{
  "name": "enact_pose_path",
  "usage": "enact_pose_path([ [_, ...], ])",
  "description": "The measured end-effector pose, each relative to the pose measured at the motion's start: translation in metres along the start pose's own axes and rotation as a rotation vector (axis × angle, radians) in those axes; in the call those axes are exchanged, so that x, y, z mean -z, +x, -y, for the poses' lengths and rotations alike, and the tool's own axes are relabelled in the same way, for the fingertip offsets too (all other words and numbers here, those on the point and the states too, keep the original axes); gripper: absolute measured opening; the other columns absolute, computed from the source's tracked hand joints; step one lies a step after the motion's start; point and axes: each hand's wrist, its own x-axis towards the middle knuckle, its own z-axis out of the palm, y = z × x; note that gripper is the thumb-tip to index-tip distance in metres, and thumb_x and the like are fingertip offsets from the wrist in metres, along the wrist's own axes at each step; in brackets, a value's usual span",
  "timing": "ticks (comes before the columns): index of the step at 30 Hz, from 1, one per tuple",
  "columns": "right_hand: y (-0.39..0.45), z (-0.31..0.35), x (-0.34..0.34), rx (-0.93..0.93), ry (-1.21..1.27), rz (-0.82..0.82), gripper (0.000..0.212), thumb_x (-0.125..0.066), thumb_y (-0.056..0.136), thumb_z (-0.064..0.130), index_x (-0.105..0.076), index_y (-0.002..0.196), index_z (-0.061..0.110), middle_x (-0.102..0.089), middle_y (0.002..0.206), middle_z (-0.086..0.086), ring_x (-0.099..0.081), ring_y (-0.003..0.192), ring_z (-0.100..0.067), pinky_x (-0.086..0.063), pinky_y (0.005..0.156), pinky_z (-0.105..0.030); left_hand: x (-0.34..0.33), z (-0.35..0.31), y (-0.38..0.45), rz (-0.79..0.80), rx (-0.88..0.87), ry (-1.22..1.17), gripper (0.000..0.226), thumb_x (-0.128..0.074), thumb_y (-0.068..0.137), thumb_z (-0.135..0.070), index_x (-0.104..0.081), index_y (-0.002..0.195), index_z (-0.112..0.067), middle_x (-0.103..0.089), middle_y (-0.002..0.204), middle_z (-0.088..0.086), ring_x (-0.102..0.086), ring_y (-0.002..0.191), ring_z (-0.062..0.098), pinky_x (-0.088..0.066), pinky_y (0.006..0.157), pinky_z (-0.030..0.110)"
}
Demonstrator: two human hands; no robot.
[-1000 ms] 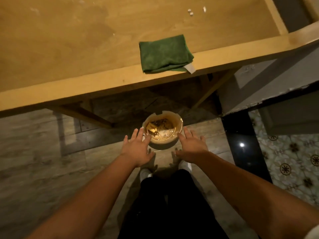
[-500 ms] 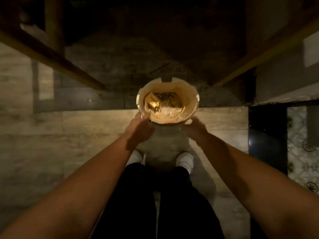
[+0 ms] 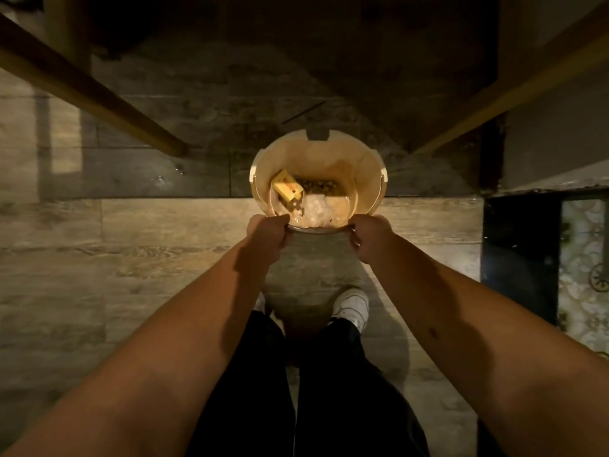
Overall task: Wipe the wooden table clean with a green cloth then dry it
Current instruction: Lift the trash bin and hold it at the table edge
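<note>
A cream plastic bucket [image 3: 365, 179] stands on the floor under the wooden table, with a yellow box [image 3: 286, 189], crumpled white paper [image 3: 315, 207] and other litter inside. My left hand [image 3: 267, 237] grips the near rim on its left side. My right hand [image 3: 369, 239] grips the near rim on its right side. Only the table's underside shows: a slanted leg at the left [image 3: 99, 97] and another at the right [image 3: 514, 90]. The green cloth and the tabletop are out of view.
Wood-look floor planks [image 3: 115, 265] run left and right. My black trousers and a white shoe [image 3: 352, 306] are just behind the bucket. A dark threshold strip [image 3: 517, 258] and patterned tiles [image 3: 583, 275] lie at the right.
My view has dropped from the tabletop and green cloth to the floor under the table. Both hands went from open near the bucket to gripping its near rim.
</note>
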Motion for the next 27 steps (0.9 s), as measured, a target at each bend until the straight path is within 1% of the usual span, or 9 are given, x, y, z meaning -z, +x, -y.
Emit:
enact_pose_path([
  [4,-0.036,0.011,0.008,-0.048,0.039,-0.017,0.026,-0.059,0.086,-0.002,-0.057,0.112,0.003,-0.054,0.118,-0.023,-0.059,0.106,-0.036,-0.055,0.063,-0.034,0.008,-0.008,-0.04,-0.021,0.048,0.019,0.012,-0.057,0.093,0.0,-0.056,0.104,0.001,-0.058,0.082,0.02,-0.055,0.061,0.023,-0.045,0.04,0.021],
  [6,-0.064,0.013,0.017,-0.078,0.026,-0.018,0.015,-0.058,0.086,-0.001,-0.057,0.099,0.005,-0.057,0.112,-0.022,-0.061,0.103,-0.034,-0.057,0.07,-0.037,0.016,-0.01,-0.073,-0.015,0.081,0.007,0.008,-0.054,0.094,-0.001,-0.055,0.102,-0.002,-0.059,0.081,0.019,-0.056,0.065,0.025,-0.045,0.043,0.022],
  [10,-0.137,0.017,0.036,-0.076,-0.011,-0.003,0.021,-0.057,0.086,0.005,-0.058,0.108,0.008,-0.061,0.098,-0.017,-0.066,0.085,-0.03,-0.056,0.074,-0.042,0.035,-0.02,-0.151,-0.026,0.074,-0.105,0.005,-0.055,0.093,-0.005,-0.06,0.095,-0.007,-0.059,0.08,0.016,-0.058,0.07,0.025,-0.046,0.049,0.024],
  [13,-0.202,0.027,0.05,-0.054,0.033,0.0,0.031,-0.058,0.084,0.003,-0.06,0.115,0.007,-0.063,0.105,-0.02,-0.065,0.092,-0.036,-0.059,0.078,-0.048,0.043,-0.034,-0.215,-0.052,0.092,-0.201,0.012,-0.061,0.089,-0.007,-0.062,0.101,-0.009,-0.062,0.084,0.014,-0.059,0.068,0.021,-0.049,0.057,0.029],
  [16,-0.259,0.039,0.069,0.026,0.03,-0.009,0.039,-0.062,0.086,0.006,-0.059,0.124,0.011,-0.064,0.112,-0.017,-0.065,0.095,-0.035,-0.06,0.08,-0.05,0.044,-0.047,-0.278,-0.006,0.167,-0.251,0.004,-0.063,0.092,-0.013,-0.066,0.095,-0.01,-0.071,0.078,0.012,-0.068,0.064,0.023,-0.053,0.046,0.026],
  [18,-0.292,0.049,0.084,0.077,0.033,-0.028,0.036,-0.061,0.088,0.009,-0.057,0.124,0.014,-0.063,0.106,-0.014,-0.066,0.084,-0.031,-0.061,0.068,-0.04,0.04,-0.049,-0.312,0.116,0.201,-0.315,0.021,-0.059,0.096,-0.016,-0.068,0.111,-0.004,-0.076,0.095,0.015,-0.073,0.079,0.026,-0.058,0.055,0.028],
  [21,-0.333,0.063,0.105,0.11,0.024,0.014,0.028,-0.054,0.089,0.007,-0.054,0.117,0.013,-0.063,0.089,-0.015,-0.056,0.053,-0.024,-0.039,0.038,-0.023,0.03,-0.056,-0.356,0.099,0.192,-0.367,0.036,-0.058,0.098,-0.02,-0.06,0.131,-0.005,-0.066,0.127,0.022,-0.067,0.113,0.032,-0.056,0.058,0.028],
  [25,-0.371,0.084,0.124,0.107,0.03,0.089,0.022,-0.057,0.092,0.005,-0.054,0.113,0.011,-0.063,0.074,-0.01,-0.055,0.046,-0.018,-0.033,0.034,-0.019,0.025,-0.078,-0.389,0.089,0.155,-0.342,0.034,-0.062,0.097,-0.022,-0.059,0.13,-0.014,-0.072,0.097,0.007,-0.069,0.082,0.021,-0.054,0.059,0.037],
  [27,-0.384,0.095,0.132,0.096,-0.043,0.109,0.02,-0.06,0.093,0.009,-0.056,0.11,0.019,-0.067,0.08,-0.004,-0.063,0.06,-0.014,-0.041,0.048,-0.025,0.024,-0.088,-0.399,0.114,0.155,-0.29,0.036,-0.061,0.098,-0.023,-0.057,0.133,-0.016,-0.071,0.099,0.007,-0.068,0.078,0.024,-0.054,0.056,0.039],
])
